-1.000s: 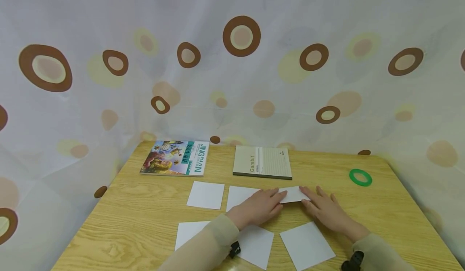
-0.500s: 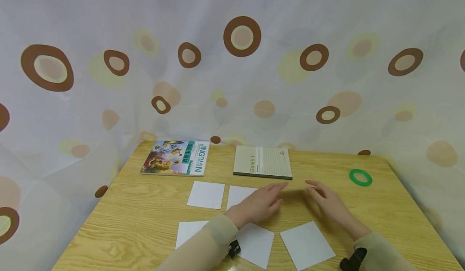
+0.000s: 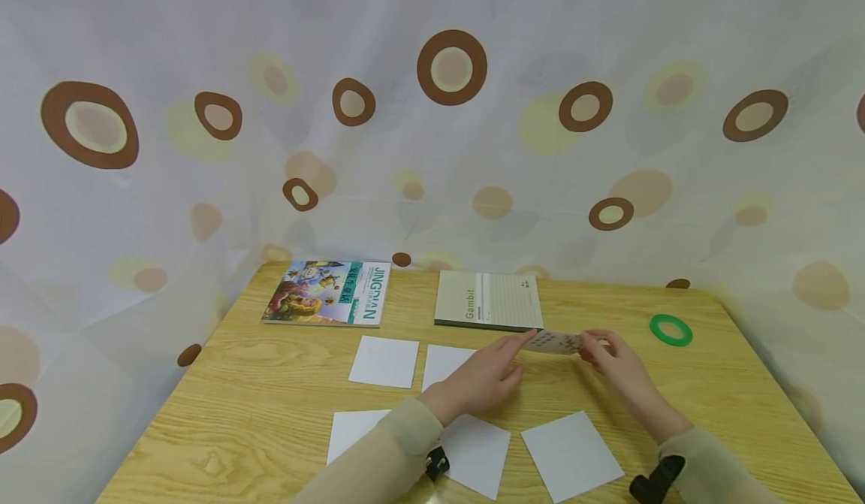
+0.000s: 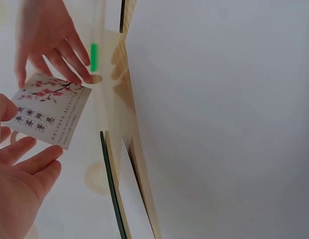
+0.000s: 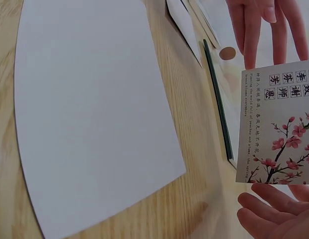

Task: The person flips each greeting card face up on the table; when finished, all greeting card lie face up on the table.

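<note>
A square card (image 3: 553, 342) printed with pink blossoms and Chinese characters is raised off the table, tilted, between my two hands. My left hand (image 3: 478, 375) pinches its left edge; in the left wrist view the thumb lies over the card (image 4: 55, 112) with fingers beneath. At the opposite edge, my right hand (image 3: 618, 372) pinches the card between thumb and fingers. The right wrist view shows the printed face of the card (image 5: 276, 129) close up, cut off by the frame's edge.
Plain white square cards lie about the wooden table (image 3: 270, 399), including one (image 3: 383, 361) at left and one (image 3: 573, 455) in front. My left arm partly covers others. Farther back are a colourful book (image 3: 327, 294), a Gambit notebook (image 3: 488, 300) and a green tape roll (image 3: 671, 330).
The white card under my fingertips has been lifted from the table and tilted up, so its printed face now shows. My right hand has gone from resting on it to pinching it.
</note>
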The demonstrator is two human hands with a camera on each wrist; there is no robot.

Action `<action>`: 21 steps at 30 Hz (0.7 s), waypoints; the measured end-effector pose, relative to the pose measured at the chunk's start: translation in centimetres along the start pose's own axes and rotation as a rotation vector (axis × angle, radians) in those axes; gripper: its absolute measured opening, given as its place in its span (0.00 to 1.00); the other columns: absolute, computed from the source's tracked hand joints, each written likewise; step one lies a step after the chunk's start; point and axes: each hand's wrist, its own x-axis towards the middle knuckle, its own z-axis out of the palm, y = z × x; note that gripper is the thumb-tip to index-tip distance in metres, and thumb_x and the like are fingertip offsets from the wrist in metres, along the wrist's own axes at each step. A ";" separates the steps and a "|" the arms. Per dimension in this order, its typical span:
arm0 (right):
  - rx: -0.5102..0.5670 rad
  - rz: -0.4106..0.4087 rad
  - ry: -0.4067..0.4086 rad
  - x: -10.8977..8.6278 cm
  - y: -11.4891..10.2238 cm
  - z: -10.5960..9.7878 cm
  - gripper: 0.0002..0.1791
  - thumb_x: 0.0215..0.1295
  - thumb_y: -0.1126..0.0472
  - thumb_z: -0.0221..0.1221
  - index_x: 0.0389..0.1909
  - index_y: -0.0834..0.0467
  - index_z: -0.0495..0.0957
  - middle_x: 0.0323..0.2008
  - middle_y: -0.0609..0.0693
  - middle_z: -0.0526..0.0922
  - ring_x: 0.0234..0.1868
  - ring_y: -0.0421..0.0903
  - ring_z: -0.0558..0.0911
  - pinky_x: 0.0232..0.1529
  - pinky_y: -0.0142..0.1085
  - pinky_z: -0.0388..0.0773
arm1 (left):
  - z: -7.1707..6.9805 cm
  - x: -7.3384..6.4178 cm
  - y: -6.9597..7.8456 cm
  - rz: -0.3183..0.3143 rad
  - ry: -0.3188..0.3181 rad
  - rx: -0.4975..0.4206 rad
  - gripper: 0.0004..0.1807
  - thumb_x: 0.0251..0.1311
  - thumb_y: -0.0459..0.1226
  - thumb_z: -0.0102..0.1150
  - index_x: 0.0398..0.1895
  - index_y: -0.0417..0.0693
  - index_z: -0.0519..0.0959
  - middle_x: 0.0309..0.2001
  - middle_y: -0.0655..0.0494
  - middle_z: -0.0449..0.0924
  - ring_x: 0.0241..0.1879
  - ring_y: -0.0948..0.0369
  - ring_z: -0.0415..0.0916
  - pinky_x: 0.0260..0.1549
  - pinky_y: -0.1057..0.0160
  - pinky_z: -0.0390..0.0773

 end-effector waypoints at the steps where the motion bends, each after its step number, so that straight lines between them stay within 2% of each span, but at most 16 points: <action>1: 0.011 0.003 0.003 0.0 0.0 0.0 0.38 0.76 0.38 0.41 0.69 0.67 0.58 0.63 0.70 0.71 0.64 0.62 0.74 0.64 0.51 0.73 | 0.0 0.0 0.0 0.004 0.003 -0.003 0.33 0.75 0.37 0.46 0.79 0.55 0.50 0.71 0.52 0.67 0.66 0.60 0.70 0.63 0.64 0.73; 7: 0.054 0.021 0.024 -0.1 -0.2 0.0 0.35 0.76 0.39 0.42 0.65 0.66 0.59 0.63 0.71 0.71 0.63 0.61 0.76 0.62 0.49 0.76 | 0.1 0.1 0.2 0.016 0.023 0.005 0.33 0.74 0.37 0.46 0.79 0.54 0.50 0.70 0.52 0.67 0.67 0.59 0.69 0.63 0.64 0.73; 12: 0.071 0.016 0.030 -0.3 -0.4 0.0 0.39 0.76 0.38 0.41 0.67 0.68 0.55 0.65 0.73 0.68 0.65 0.63 0.73 0.62 0.49 0.76 | 0.2 0.2 0.4 0.018 0.039 0.025 0.35 0.73 0.36 0.48 0.79 0.52 0.50 0.69 0.51 0.66 0.64 0.59 0.71 0.60 0.66 0.75; 17: 0.091 0.013 0.029 -0.5 -0.4 0.0 0.44 0.75 0.35 0.40 0.72 0.68 0.48 0.66 0.74 0.66 0.68 0.65 0.70 0.62 0.49 0.75 | 0.4 0.3 0.4 -0.006 0.048 0.008 0.36 0.72 0.36 0.49 0.79 0.51 0.50 0.69 0.50 0.64 0.62 0.59 0.72 0.59 0.66 0.75; 21: 0.093 -0.001 0.034 -0.4 -0.3 0.0 0.43 0.75 0.37 0.40 0.73 0.67 0.45 0.67 0.74 0.66 0.67 0.65 0.70 0.63 0.49 0.75 | 0.6 0.3 0.4 -0.035 0.049 -0.006 0.36 0.72 0.36 0.50 0.80 0.51 0.49 0.70 0.49 0.63 0.62 0.60 0.72 0.59 0.66 0.75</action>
